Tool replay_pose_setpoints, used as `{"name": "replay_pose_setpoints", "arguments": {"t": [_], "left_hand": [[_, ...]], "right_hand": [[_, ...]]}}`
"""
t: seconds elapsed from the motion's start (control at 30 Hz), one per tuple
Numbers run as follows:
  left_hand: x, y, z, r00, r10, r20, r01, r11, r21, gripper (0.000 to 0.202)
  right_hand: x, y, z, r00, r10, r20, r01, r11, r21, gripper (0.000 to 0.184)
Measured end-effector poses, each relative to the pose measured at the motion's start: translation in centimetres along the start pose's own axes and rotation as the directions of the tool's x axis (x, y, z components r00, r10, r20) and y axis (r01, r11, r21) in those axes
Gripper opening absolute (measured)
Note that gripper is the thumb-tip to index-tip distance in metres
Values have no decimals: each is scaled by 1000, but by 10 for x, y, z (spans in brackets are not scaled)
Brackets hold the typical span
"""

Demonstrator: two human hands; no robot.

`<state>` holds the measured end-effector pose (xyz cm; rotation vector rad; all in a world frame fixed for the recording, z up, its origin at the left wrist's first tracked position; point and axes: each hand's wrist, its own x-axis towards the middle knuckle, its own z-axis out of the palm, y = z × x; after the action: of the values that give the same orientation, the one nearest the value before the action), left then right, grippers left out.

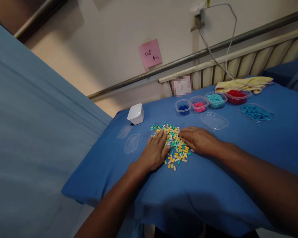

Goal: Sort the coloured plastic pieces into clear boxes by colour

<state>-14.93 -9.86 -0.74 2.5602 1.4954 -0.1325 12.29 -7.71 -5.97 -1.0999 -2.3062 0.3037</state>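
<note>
Tubs (217, 105) hold coloured pieces (215, 99) beyond the mixed pile (174, 140).

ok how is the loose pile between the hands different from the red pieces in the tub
The loose pile mixes yellow, white and green; the red pieces are one colour. The pile spreads over the blue sheet; the red pieces sit in a clear tub. The left hand and right hand are at the pile, well away from the red pieces. Both are many small pieces.

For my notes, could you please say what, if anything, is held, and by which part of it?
No hold shows: the left hand lies palm-down on small pieces, the right hand at their edge; anything under the fingers is hidden.
</note>
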Motion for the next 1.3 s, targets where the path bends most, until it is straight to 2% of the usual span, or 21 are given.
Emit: {"name": "replay_pose_setpoints", "arguments": {"t": [0.17, 0.27, 0.37, 0.47, 0.57, 0.67, 0.8, 0.93, 1.0, 1.1, 1.17, 1.3], "left_hand": [[-7, 18, 1, 1000, -25, 4, 25, 999, -27, 93], [-14, 34, 1, 999, -39, 32, 40, 998, -39, 94], [-18, 49, 7, 999, 27, 39, -25, 998, -62, 97], [-11, 58, 17, 997, 75, -7, -75, 995, -59, 95], [7, 58, 22, 997, 55, -56, -58, 997, -44, 92], [19, 54, 17, 998, 28, -55, -30, 999, -31, 92], [17, 61, 10, 996, 46, -81, -47, 999, -1, 91], [19, 76, 15, 984, 118, -137, -113, 993, 40, 89], [25, 81, 19, 980, 90, -180, -80, 995, 62, 86], [32, 82, 21, 974, 64, -218, -50, 996, 71, 67], [32, 76, 21, 976, 61, -208, -50, 997, 60, 62], [22, 60, 18, 989, 25, -145, -23, 1000, 15, 67]], "right_hand": [[1, 3, -5, 992, 127, -19, -128, 988, -89, 33], [-4, 6, -10, 989, 149, 17, -147, 983, -114, 31], [-10, 9, -14, 989, 141, 47, -135, 984, -117, 29], [-13, 15, -17, 989, 136, 60, -129, 986, -101, 29], [-15, 20, -18, 987, 143, 69, -137, 986, -91, 30], [-17, 21, -21, 987, 151, 56, -146, 986, -77, 29], [-18, 15, -30, 997, 6, 82, -11, 998, 55, 26], [-14, 14, -37, 985, -96, 141, 82, 991, 103, 31], [-11, 16, -37, 986, -90, 141, 76, 992, 104, 29], [-11, 19, -33, 992, -61, 113, 50, 994, 101, 20], [-12, 20, -29, 994, -46, 99, 37, 994, 100, 16], [-16, 20, -23, 997, -20, 80, 15, 998, 56, 18]]}}
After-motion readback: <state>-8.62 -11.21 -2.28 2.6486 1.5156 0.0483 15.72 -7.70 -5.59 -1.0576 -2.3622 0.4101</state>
